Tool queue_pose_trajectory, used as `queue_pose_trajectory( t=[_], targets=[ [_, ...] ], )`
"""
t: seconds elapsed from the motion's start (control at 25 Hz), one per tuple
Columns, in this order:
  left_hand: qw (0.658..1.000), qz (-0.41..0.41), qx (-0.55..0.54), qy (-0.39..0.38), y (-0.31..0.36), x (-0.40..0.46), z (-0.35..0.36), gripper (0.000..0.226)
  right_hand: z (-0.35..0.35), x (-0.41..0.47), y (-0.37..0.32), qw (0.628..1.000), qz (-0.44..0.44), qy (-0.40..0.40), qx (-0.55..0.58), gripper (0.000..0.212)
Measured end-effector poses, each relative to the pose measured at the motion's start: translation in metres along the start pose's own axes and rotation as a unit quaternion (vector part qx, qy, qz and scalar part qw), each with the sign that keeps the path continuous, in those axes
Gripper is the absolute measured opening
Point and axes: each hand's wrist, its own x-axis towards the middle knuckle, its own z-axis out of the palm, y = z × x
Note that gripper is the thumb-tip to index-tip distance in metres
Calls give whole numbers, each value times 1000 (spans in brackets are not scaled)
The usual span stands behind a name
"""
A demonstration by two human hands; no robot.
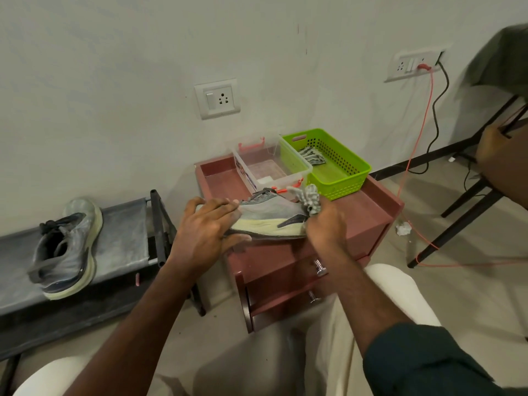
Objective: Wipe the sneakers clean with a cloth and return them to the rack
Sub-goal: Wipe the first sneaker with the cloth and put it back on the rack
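Head view: wiping under way, first of two. Left hand (208, 224) holds the toe of the grey mesh sneaker with cream foam sole (268, 217) on the maroon wooden cabinet (368, 212); right hand (325, 224), at 3 o'clock of it, grips the crumpled striped cloth (311, 197) at the heel. The matching grey sneaker (67, 250) lies on the grey fabric rack (120, 232) at 9 o'clock, whether wiped I cannot tell. Racking the held one remains.

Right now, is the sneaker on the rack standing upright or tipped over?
Tipped. The sneaker lies on its side on the rack, its pale sole edge facing right and its opening facing left.
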Motion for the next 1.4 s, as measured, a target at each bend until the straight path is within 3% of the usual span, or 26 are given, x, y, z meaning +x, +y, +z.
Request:
queue_pose_trajectory(
  t=[0.04, 0.12, 0.2, 0.24, 0.36, 0.48, 0.52, 0.56, 0.64, 0.72, 0.76, 0.88, 0.96, 1.0, 1.04, 1.08, 1.16, 1.24, 1.32, 1.4],
  targets=[
    [1000, 1, -3, -2, 0, 0, -1, 60, -2, -5, -5, 999, -21, 24, 40, 54],
    [1000, 5, 3, -2, 1, -2, -1, 60, -1, -29, -22, 977, -191, -13, 91, 64],
    [1000, 15, 12, -5, 3, -4, -2, 59, 11, -53, -31, 938, -328, -103, 49, 58],
    [1000, 22, 13, -10, 3, -5, -2, 59, 15, -55, -32, 928, -355, -110, -10, 59],
    [1000, 21, 17, -16, 3, -9, -1, 59, 21, -23, -5, 934, -314, -59, -163, 55],
    [1000, 15, 13, -14, 4, -9, -2, 60, 4, 7, 13, 989, -120, -5, -87, 54],
    [1000, 12, 11, -10, 4, -9, -2, 59, 2, 3, 8, 994, -105, 18, -26, 60],
    [1000, 7, 9, -6, 3, -9, -2, 58, 4, -10, -2, 989, -144, 20, 21, 66],
    [1000, -4, 3, 3, 3, -10, -3, 55, 11, -48, -22, 955, -288, -48, 45, 67],
    [1000, 7, 5, 1, 4, -9, -2, 53, 21, -61, -26, 912, -400, -89, -25, 56],
    [1000, 17, 6, -3, 4, -9, -1, 54, 23, -52, -22, 904, -412, -84, -79, 53],
    [1000, 20, 1, -5, 4, -11, -2, 57, 20, -9, 7, 931, -310, -49, -188, 45],
    [1000, 20, -4, -7, 4, -12, -2, 57, 2, 6, 14, 984, -157, -27, -82, 36],
    [1000, 20, -8, -9, 4, -13, -2, 56, -5, 6, 12, 996, -89, 2, 1, 38],
    [1000, 20, -13, -8, 3, -15, -1, 55, -9, 0, 8, 994, -78, 40, 62, 46],
    [1000, 19, -17, -5, 3, -15, -2, 55, -9, -11, 0, 986, -122, 55, 99, 57],
    [1000, 20, -15, -3, 5, -14, -3, 55, -3, -39, -16, 957, -269, -12, 108, 70],
    [1000, 24, -14, -2, 7, -13, -3, 56, 12, -58, -18, 924, -373, -83, 5, 61],
    [999, 27, -18, -2, 7, -14, -2, 54, 24, -48, -4, 910, -388, -77, -127, 62],
    [1000, 18, -23, 2, 6, -17, -1, 52, 22, -27, 9, 909, -340, -60, -233, 66]
  ],
)
